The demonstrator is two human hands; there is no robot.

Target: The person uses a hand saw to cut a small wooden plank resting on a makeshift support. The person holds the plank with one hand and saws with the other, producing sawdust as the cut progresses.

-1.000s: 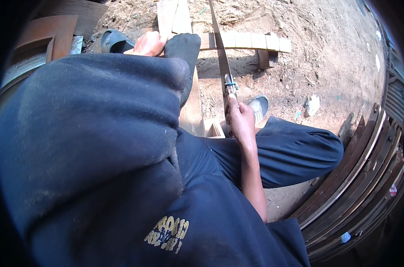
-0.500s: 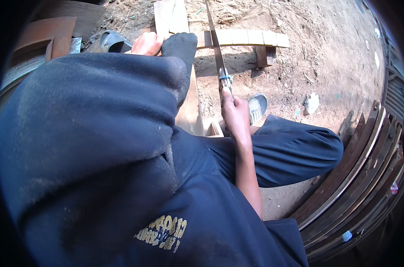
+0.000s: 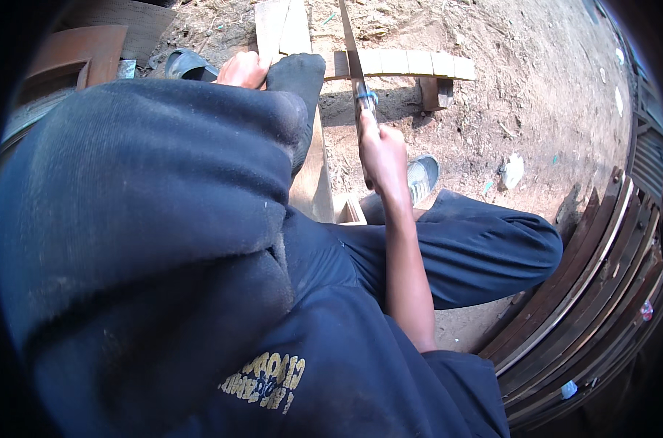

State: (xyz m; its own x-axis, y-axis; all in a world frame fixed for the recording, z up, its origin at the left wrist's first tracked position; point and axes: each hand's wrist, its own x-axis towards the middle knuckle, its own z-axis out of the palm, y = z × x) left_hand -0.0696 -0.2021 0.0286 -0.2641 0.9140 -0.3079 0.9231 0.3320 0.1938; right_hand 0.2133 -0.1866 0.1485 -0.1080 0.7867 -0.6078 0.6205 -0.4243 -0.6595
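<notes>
My right hand (image 3: 385,157) is closed around the handle of a handsaw (image 3: 354,55), whose long blade points away from me. The blade crosses a narrow wooden strip (image 3: 397,63) marked off by several cross lines. My foot in a dark sock (image 3: 296,77) presses down beside the blade, on the strip and a pale plank (image 3: 313,179). My left hand (image 3: 242,71) is at the far side of my raised knee, left of the foot and in line with the strip. Its fingers are curled; what they grip is hidden.
A wooden block (image 3: 436,93) supports the strip's right part. Dark wooden boards (image 3: 572,292) are stacked at the lower right. A brown wooden frame (image 3: 90,55) stands at the upper left, near a grey sandal (image 3: 188,64). Another sandal (image 3: 423,175) is by my right hand.
My right hand has pushed the saw forward, away from me, so its handle is now closer to the strip. The left hand, foot and strip stay almost where they were.
</notes>
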